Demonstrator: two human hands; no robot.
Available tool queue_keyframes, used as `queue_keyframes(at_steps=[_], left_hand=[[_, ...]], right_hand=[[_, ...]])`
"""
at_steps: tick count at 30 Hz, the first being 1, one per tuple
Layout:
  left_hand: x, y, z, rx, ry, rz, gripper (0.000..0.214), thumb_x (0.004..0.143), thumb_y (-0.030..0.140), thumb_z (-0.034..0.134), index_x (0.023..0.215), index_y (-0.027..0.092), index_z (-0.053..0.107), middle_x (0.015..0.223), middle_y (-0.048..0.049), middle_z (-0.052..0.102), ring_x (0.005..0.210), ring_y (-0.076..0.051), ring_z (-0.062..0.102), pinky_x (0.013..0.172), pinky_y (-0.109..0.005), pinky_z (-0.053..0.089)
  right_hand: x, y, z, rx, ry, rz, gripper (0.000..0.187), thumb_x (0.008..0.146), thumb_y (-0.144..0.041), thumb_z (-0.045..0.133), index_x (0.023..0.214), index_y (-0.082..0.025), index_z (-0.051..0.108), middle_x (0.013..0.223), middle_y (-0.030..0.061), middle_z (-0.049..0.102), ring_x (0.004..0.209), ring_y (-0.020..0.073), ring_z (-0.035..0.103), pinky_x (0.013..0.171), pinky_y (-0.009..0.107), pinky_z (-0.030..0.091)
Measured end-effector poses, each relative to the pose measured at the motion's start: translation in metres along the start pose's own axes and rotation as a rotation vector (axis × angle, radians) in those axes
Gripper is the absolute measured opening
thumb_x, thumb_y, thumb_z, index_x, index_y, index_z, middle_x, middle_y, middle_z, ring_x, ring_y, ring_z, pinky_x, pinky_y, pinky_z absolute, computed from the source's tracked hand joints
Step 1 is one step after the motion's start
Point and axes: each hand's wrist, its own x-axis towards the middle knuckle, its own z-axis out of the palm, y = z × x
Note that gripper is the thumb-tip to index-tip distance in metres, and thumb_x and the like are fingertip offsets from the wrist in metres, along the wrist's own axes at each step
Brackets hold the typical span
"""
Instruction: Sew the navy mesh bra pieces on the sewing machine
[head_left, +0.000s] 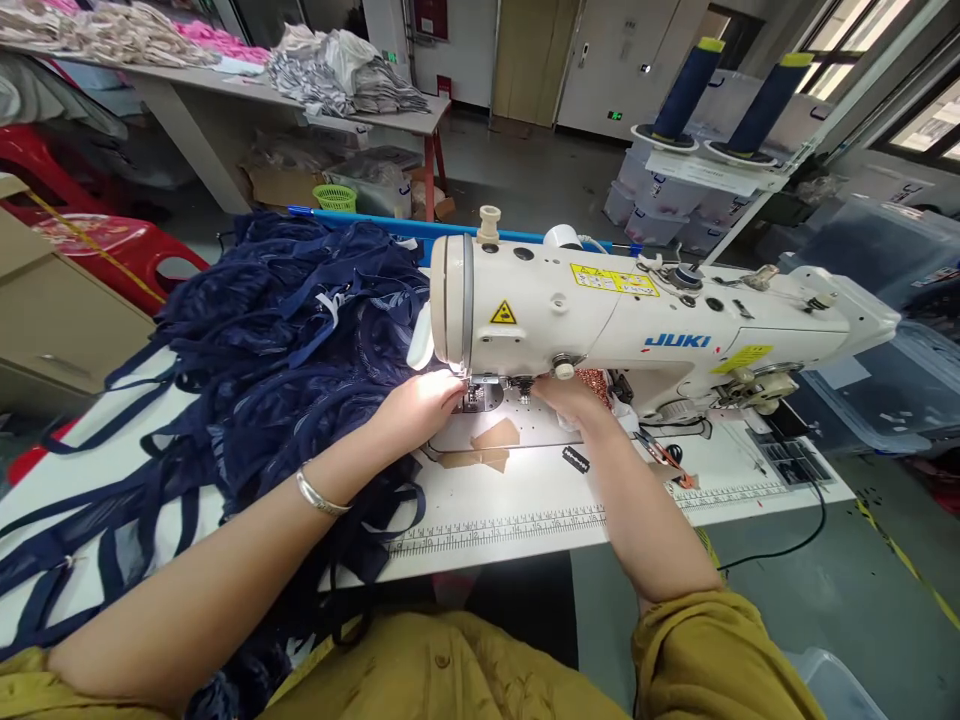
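A white JUKI sewing machine (600, 320) stands on the white table (525, 510). My left hand (420, 405) reaches to the needle area under the machine head, its fingers drawn together at the presser foot; glare hides what they pinch. My right hand (570, 395) sits just right of the needle, under the machine arm, with its fingers hidden. A big heap of navy blue strappy mesh fabric (285, 340) covers the left of the table and runs under my left forearm, which wears a silver bangle (321, 497).
Brown cardboard pieces (487, 445) and a small black blade (576, 459) lie on the table in front of the needle plate. Two navy thread cones (686, 90) stand behind the machine. Plastic bins (892, 380) sit at the right, a table with folded garments (337, 70) at the back.
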Motion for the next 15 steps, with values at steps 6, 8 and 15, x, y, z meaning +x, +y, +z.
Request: queue_keyframes(at_steps=[6, 8, 15], left_hand=[[0.002, -0.019, 0.016, -0.533, 0.031, -0.136, 0.027, 0.089, 0.039, 0.054, 0.083, 0.016, 0.067, 0.077, -0.0014, 0.065, 0.07, -0.013, 0.058, 0.068, -0.023, 0.048], [0.001, -0.019, 0.016, -0.59, 0.027, -0.099, 0.025, 0.087, 0.038, 0.056, 0.085, 0.017, 0.068, 0.077, -0.0012, 0.065, 0.073, -0.013, 0.058, 0.069, -0.023, 0.048], [0.0, -0.016, 0.018, -0.56, 0.069, -0.043, 0.025, 0.088, 0.038, 0.056, 0.078, 0.017, 0.066, 0.075, -0.0015, 0.064, 0.07, -0.013, 0.057, 0.066, -0.023, 0.045]], right_hand=[[-0.008, -0.021, 0.041, 0.976, -0.332, 0.004, 0.04, 0.057, -0.041, 0.085, 0.084, -0.016, 0.071, 0.085, 0.0056, 0.074, 0.079, 0.0183, 0.069, 0.08, 0.033, 0.056], [-0.008, -0.022, 0.054, 1.067, -0.33, 0.018, 0.042, 0.055, -0.041, 0.086, 0.087, -0.017, 0.071, 0.091, 0.0053, 0.074, 0.084, 0.0178, 0.069, 0.083, 0.033, 0.057], [-0.011, -0.028, 0.07, 1.122, -0.355, 0.121, 0.045, 0.058, -0.041, 0.086, 0.094, -0.018, 0.073, 0.102, 0.0063, 0.074, 0.091, 0.019, 0.071, 0.082, 0.033, 0.061]])
